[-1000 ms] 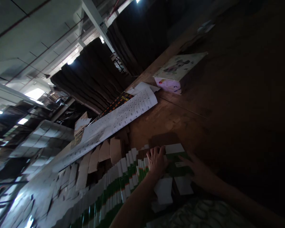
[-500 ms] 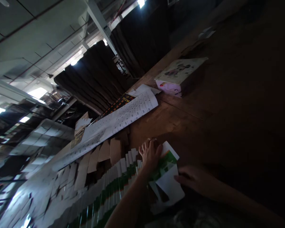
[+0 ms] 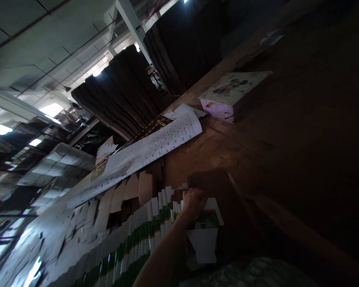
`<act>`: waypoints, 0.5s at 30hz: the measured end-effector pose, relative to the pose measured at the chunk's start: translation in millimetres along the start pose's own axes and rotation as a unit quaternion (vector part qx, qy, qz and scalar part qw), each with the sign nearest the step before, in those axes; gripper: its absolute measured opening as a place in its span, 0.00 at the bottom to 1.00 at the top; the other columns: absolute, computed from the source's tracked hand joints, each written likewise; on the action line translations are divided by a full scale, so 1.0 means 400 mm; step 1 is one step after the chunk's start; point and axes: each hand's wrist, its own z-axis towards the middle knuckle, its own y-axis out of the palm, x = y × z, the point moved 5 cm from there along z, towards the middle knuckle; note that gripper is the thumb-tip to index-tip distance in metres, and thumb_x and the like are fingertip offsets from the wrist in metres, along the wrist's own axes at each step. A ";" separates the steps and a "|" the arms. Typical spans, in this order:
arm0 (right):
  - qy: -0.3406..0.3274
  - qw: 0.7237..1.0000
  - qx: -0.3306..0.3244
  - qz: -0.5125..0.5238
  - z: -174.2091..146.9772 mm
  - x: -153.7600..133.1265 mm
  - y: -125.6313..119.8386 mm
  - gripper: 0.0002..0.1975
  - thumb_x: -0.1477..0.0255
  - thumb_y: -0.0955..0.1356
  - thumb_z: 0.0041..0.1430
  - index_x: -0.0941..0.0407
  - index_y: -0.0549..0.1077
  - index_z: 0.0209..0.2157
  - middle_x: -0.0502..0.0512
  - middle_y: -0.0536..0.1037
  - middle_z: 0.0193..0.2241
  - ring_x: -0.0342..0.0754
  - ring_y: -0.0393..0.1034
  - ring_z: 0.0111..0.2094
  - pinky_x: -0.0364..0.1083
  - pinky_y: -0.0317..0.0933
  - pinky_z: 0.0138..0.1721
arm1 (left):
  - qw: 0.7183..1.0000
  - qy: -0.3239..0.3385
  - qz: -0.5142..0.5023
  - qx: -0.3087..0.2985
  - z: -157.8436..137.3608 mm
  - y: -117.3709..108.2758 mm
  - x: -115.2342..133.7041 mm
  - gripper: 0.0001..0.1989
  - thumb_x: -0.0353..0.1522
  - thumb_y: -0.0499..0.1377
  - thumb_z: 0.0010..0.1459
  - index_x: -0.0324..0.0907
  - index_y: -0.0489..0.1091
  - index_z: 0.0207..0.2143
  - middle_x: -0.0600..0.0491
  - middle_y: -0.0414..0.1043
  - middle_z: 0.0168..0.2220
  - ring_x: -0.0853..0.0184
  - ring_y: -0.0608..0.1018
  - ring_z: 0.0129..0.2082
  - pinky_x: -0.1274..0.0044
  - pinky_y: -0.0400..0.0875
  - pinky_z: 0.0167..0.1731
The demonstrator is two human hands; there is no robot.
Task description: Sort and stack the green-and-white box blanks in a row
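Observation:
A flat white and green folding carton (image 3: pixel 204 241) lies in front of me with its white flaps spread. My left hand (image 3: pixel 194 202) is closed over the carton's upper left part, fingers curled; the fingertips are partly hidden. To the right of the carton, my right hand (image 3: pixel 251 203) is apart from it, dark and smeared by motion. Left of my left hand, a long row of similar white and green cartons (image 3: pixel 137 231) leans in overlapping order, partly covered by my left forearm.
Brown cardboard pieces (image 3: pixel 131 188) lie beyond the carton row. A long printed paper sheet (image 3: pixel 155 147) stretches along the wooden table (image 3: pixel 221 155). Farther back sits a box with a cartoon lid (image 3: pixel 227 89). Tall dark stacks (image 3: pixel 116 95) stand behind the table.
My right hand has left the carton's right edge and moved right and slightly up. My left hand has gone from spread fingers to curled ones, and the carton has turned straighter.

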 end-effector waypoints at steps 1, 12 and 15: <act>-0.035 0.999 -0.017 -0.016 -0.001 -0.011 0.055 0.32 0.51 0.52 0.64 0.52 0.72 0.56 0.60 0.69 0.60 0.58 0.62 0.61 0.57 0.59 0.59 | 1.000 -0.002 0.002 0.006 -0.002 0.000 0.000 0.10 0.32 0.55 0.61 0.48 0.77 0.35 0.55 0.78 0.41 0.63 0.73 0.48 0.71 0.61 0.49; -0.130 0.965 -0.020 -0.229 -0.040 0.019 0.215 0.28 0.57 0.62 0.63 0.46 0.61 0.64 0.60 0.44 0.70 0.67 0.37 0.68 0.67 0.48 0.62 | 0.999 -0.022 0.033 0.012 -0.009 0.013 0.022 0.09 0.33 0.55 0.61 0.48 0.75 0.33 0.55 0.77 0.40 0.61 0.72 0.47 0.68 0.60 0.48; -0.127 0.962 -0.015 -0.242 -0.034 -0.004 0.205 0.28 0.55 0.63 0.62 0.45 0.63 0.63 0.62 0.47 0.70 0.67 0.40 0.68 0.68 0.49 0.61 | 0.999 -0.015 0.039 0.018 -0.015 0.010 0.028 0.08 0.37 0.56 0.61 0.48 0.73 0.40 0.53 0.75 0.42 0.60 0.71 0.48 0.67 0.60 0.49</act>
